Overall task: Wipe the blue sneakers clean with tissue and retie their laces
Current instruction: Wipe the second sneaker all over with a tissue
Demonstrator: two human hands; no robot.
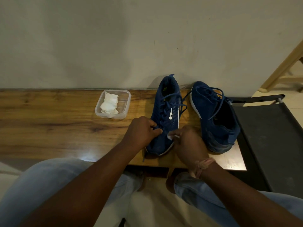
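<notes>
1. While the left hand is gripping the near sneaker at its toe, the right hand is pinching a white tissue against its side; blue mesh, laces loose.
2. Its long axis is running twelve to six, toe nearest; the second sneaker, at three o'clock, is pointing opposite.
3. Both are sitting on a wooden table against a pale wall, a tissue tub lying at nine o'clock.

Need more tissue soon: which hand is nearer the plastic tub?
Left. The left hand grips the toe of the near sneaker, just below and right of the tub. The right hand, pinching tissue, is beyond that shoe.
</notes>
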